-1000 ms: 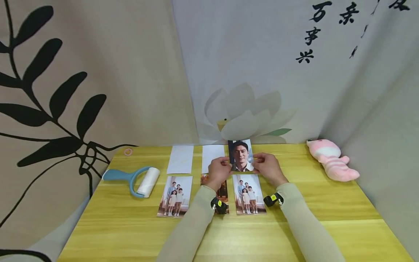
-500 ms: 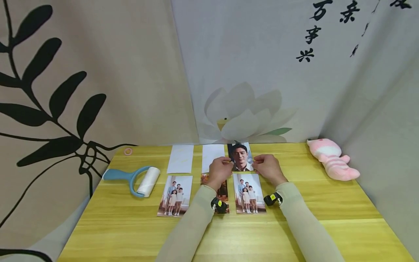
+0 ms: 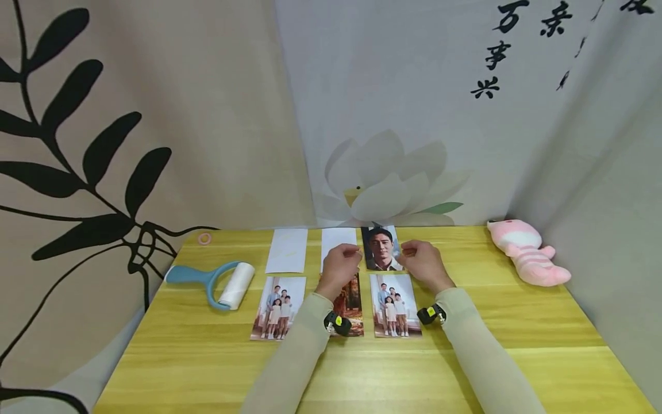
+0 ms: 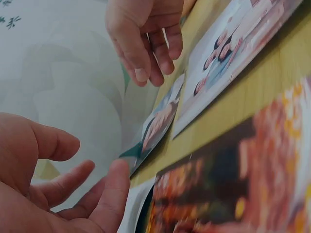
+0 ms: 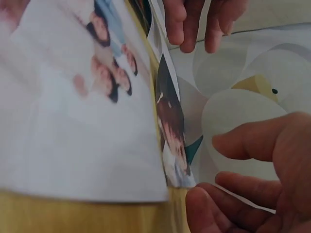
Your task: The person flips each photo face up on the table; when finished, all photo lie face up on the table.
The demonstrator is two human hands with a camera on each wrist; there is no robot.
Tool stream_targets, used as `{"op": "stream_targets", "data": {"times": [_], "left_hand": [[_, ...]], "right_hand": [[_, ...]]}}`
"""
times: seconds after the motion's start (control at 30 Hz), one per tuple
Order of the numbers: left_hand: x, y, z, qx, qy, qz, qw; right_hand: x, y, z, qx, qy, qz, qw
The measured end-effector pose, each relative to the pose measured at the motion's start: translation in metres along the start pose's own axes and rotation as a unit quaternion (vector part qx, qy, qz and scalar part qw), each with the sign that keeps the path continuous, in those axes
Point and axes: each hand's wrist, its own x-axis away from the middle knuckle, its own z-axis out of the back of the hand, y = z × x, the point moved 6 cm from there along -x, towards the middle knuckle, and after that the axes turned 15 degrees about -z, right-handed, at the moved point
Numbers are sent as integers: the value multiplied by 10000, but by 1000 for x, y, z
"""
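A portrait photo [image 3: 381, 247] lies face up in the back row, beneath the curtain. Beside its left edge hovers my left hand [image 3: 338, 270], thumb and fingers spread and nothing between them in the left wrist view. My right hand [image 3: 425, 265] is at the portrait's right edge; in the right wrist view its thumb stands apart from the fingers [image 5: 209, 204], which are close to the corner. Whether they touch it I cannot tell. Under my left wrist lies an autumn-coloured photo [image 3: 351, 302], partly covered. A family photo [image 3: 395, 305] lies in front of the portrait.
Two white cards [image 3: 286, 250] lie left of the portrait, one partly behind my left hand. Another family photo [image 3: 277, 307] is at front left. A blue-handled lint roller [image 3: 207, 280], a small pink ring [image 3: 204, 238] and a pink plush toy [image 3: 527, 253] are on the wooden table [image 3: 393, 374].
The portrait photo's top has come down to lie on the table. My left hand has let go of its edge and shifted slightly left; my right hand has loosened from it.
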Motion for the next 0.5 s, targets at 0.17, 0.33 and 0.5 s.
{"op": "stream_targets", "data": {"times": [0.17, 0.33, 0.5], "left_hand": [[1, -4, 17, -214, 97, -83, 9997], [2, -11, 37, -183, 184, 14, 9997], [1, -16, 54, -130, 389, 127, 9991]], "right_hand": [[7, -14, -7, -80, -78, 363, 9993], [13, -34, -23, -42, -213, 870, 9960], [17, -57, -40, 250, -156, 1459, 9889]]}}
